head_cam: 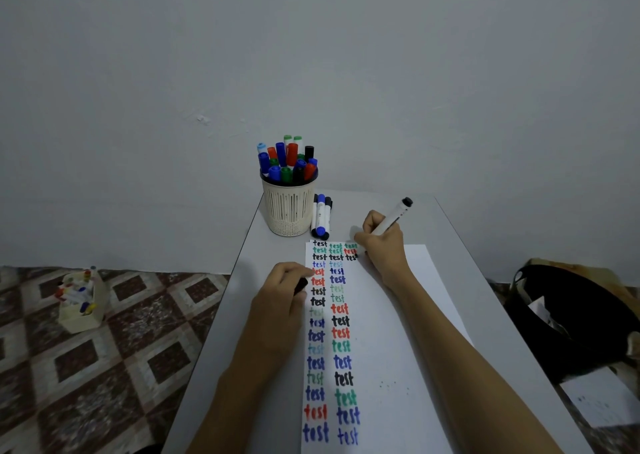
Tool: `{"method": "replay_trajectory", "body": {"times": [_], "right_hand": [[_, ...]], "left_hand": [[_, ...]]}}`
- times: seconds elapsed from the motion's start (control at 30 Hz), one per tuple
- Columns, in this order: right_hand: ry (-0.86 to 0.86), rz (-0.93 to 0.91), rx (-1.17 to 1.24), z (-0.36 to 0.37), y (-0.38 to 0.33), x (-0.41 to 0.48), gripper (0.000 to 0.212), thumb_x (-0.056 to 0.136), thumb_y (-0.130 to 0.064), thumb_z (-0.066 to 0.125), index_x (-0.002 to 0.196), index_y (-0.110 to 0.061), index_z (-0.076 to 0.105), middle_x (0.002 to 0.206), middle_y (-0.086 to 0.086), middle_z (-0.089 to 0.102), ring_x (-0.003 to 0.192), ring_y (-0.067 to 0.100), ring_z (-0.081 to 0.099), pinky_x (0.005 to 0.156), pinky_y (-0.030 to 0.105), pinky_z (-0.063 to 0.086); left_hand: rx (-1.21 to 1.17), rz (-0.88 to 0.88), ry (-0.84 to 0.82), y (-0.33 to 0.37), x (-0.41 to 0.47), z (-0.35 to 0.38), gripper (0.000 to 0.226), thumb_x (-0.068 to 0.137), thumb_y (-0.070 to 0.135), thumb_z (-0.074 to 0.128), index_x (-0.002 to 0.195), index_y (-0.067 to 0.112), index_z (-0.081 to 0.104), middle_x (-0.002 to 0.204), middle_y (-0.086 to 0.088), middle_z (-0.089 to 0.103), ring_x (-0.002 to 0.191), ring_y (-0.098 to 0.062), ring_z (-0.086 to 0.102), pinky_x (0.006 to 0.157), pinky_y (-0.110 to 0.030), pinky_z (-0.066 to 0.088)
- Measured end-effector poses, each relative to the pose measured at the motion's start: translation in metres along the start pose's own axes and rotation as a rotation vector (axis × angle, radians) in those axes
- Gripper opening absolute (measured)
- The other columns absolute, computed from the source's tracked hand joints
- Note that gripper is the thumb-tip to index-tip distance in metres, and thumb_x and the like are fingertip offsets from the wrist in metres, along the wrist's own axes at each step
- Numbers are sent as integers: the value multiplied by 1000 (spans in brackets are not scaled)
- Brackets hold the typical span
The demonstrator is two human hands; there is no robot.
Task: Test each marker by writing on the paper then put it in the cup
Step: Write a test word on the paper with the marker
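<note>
Two hands work over a sheet of paper [408, 315] on a grey desk [450, 239] set against a plain wall. The right hand [382, 242] has its fingers clamped around a white-barrelled black marker [393, 217], its tip down on the paper near the sheet's far edge, at the end of a black row of "test". The left hand [277, 291] rests at the paper's left edge, close to the desk's left rim, fingers curled around a black cap [300, 285]. Two columns of "test" in blue, red, green and black run down the sheet's left side; the right half is blank. A slotted cream cup [288, 211], packed with capped markers, stands at the desk's far left corner. A few loose markers [321, 216] lie just beside it, between cup and paper. Bare desk stretches to the right of the writing hand. On the tiled floor [121, 349] to the left sits a small box [81, 301] of markers; a black bag [571, 315] lies beyond the desk's right edge.
</note>
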State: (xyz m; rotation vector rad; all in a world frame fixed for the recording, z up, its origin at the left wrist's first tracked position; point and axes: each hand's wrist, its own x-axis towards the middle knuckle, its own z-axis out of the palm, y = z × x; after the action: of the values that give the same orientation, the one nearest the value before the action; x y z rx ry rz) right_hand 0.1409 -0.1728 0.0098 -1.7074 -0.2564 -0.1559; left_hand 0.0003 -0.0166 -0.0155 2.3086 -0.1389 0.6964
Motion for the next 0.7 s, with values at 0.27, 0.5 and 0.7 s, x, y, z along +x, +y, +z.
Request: {"method": "replay_trajectory", "body": {"times": [0.27,0.5,0.7], "right_hand": [[39,76,301,-7,-4,-1,37,81,16,57,63,-10,38,52,4,40,43,11,42,52,24,51],[-74,201,552,-11,-16,-13,8,81,-8,72,84,-6,64,90,16,68,86,28,68,64,31,57],[-156,205,575,-8,-33,-38,26,89,-17,64,70,-8,50,52,11,49,38,17,47,36,21,37]], "left_hand": [[-106,-73,96,4,1,-4,24,83,0,60,105,9,61,102,2,61,88,-2,58,79,-8,46],[-253,-143,132,6,-1,-7,20,84,4,60,103,12,62,98,6,65,90,0,62,76,-11,49],[-299,-125,131,9,-1,-11,23,85,0,59,98,19,60,95,17,60,93,11,57,73,-4,44]]}}
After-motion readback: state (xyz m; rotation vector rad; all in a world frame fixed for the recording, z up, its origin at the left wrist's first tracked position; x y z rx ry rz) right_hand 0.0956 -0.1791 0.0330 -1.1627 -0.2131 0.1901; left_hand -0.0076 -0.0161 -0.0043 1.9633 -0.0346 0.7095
